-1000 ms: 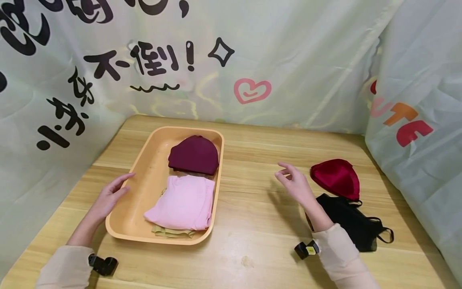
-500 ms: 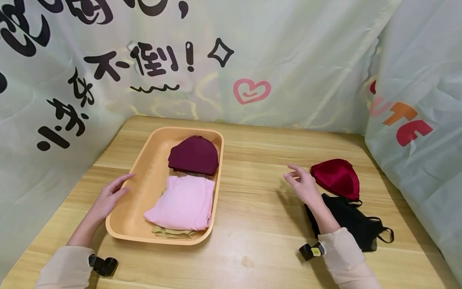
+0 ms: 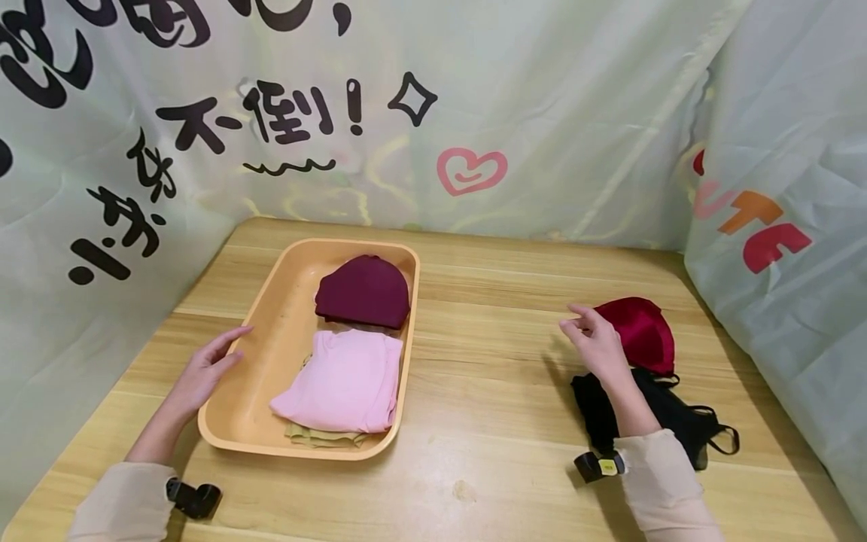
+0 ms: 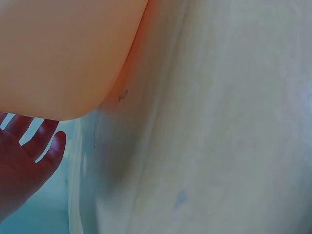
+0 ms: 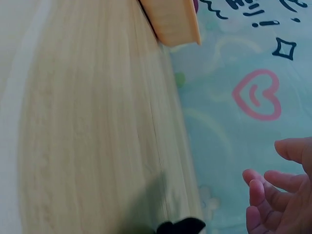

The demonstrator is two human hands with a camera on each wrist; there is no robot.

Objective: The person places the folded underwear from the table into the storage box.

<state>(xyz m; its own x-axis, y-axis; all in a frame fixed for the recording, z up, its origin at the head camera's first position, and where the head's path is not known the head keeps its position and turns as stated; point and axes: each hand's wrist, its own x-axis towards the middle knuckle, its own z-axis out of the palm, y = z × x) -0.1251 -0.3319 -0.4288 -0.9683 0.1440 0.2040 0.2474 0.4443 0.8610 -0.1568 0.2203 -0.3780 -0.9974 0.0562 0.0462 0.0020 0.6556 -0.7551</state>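
My left hand [image 3: 203, 370] lies at the left rim of an orange plastic tray [image 3: 260, 384], its fingertips over the edge. In the left wrist view, the fingers [image 4: 41, 139] are spread and fairly straight beside the tray wall [image 4: 58, 58]. My right hand [image 3: 599, 346] hovers over the table, overlapping the left part of a folded dark red satin bra [image 3: 643, 331]. Its fingers [image 5: 280, 195] are loosely bent and hold nothing. Under the right forearm lies a black strappy top [image 3: 673, 410], partly hidden.
Inside the tray, a folded burgundy bra [image 3: 363, 292] sits behind a folded pink garment [image 3: 345, 384], with olive-yellow cloth [image 3: 325, 436] showing beneath. A printed fabric curtain [image 3: 569, 135] encloses the back and sides of the wooden table [image 3: 488, 361].
My right hand has moved steadily to the right, from beside the dark red bra to partly over it. My left hand, the tray and the garments have stayed in place.
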